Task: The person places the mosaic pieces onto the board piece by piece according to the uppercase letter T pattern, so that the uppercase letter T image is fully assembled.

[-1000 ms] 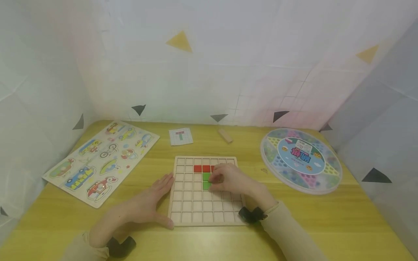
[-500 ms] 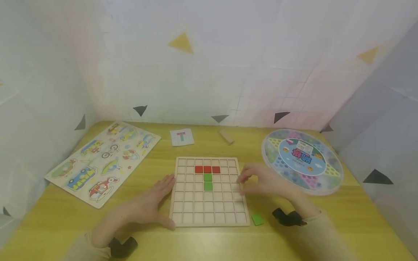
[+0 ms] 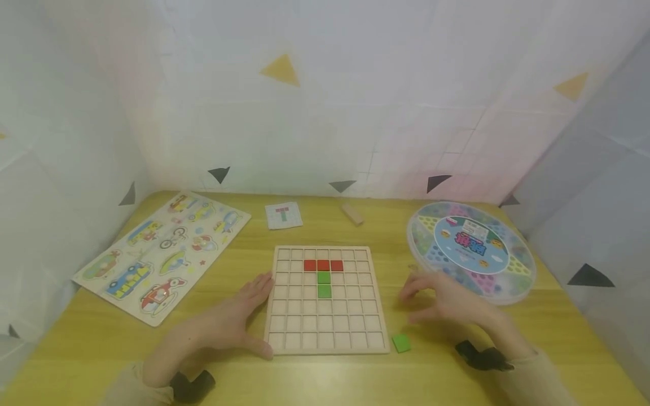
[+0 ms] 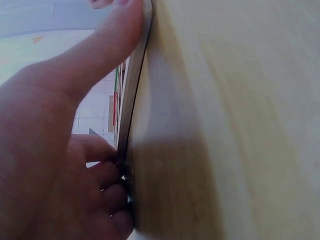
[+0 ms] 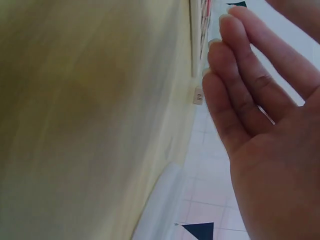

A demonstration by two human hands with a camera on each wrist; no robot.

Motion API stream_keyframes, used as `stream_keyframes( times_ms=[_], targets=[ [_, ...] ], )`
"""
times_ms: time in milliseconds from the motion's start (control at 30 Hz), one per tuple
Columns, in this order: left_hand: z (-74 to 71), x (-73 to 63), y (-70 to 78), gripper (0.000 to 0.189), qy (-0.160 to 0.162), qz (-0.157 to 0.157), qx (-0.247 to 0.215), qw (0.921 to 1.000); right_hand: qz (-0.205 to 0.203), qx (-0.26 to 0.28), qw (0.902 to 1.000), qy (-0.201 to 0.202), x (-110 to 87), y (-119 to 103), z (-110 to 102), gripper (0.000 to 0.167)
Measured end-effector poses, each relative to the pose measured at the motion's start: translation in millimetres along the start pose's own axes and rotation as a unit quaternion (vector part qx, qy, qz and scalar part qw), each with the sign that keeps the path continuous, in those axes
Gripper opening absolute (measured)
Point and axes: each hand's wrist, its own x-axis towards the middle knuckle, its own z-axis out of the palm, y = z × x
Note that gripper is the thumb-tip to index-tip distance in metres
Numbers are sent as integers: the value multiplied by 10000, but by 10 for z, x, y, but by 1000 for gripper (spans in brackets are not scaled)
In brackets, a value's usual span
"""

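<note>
A wooden grid board (image 3: 330, 324) lies flat in the middle of the table. Three red tiles (image 3: 323, 265) fill cells in a row, and two green tiles (image 3: 324, 284) run down below the middle one, making a T. Along the board's left edge rests my left hand (image 3: 228, 321), thumb and fingers spread, touching the rim; the left wrist view shows its thumb (image 4: 107, 47) against that edge. My right hand (image 3: 447, 301) hovers right of the board, fingers loosely bent, holding nothing. A loose green tile (image 3: 401, 343) lies by the board's lower right corner, near that hand.
Behind the board are a small card (image 3: 283, 215) with a red and green T pattern and a small wooden block (image 3: 352, 214). A vehicle puzzle board (image 3: 162, 256) lies at left. To the right sits a round game box (image 3: 472, 254). Fabric walls (image 3: 325, 113) enclose the table.
My right hand has moved off the green tiles and away to the right, uncovering the third red tile and the loose green tile. My left hand stays at the board's edge.
</note>
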Motion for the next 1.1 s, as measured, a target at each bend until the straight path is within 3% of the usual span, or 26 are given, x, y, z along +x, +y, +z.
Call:
stream_keyframes(
  times_ms=[167,300,500,900,1100],
  targets=[
    [13,7,-16,134,10,-35,7,10000,-123,66,9997,-218,-24,76,61,32],
    [31,15,-41,134,21,-50,-22,10000,54,-114,9980,-620,-42,69,109,36],
    [35,11,-29,133,15,-10,-93,10000,-60,-103,9945,-1044,-45,36,162,40],
    [29,5,-19,133,41,50,-122,9999,-221,-321,9927,-1145,-31,-23,181,27],
    [23,-5,-16,133,28,75,-170,9998,87,-362,9937,-1060,-28,-3,167,24]
  ],
)
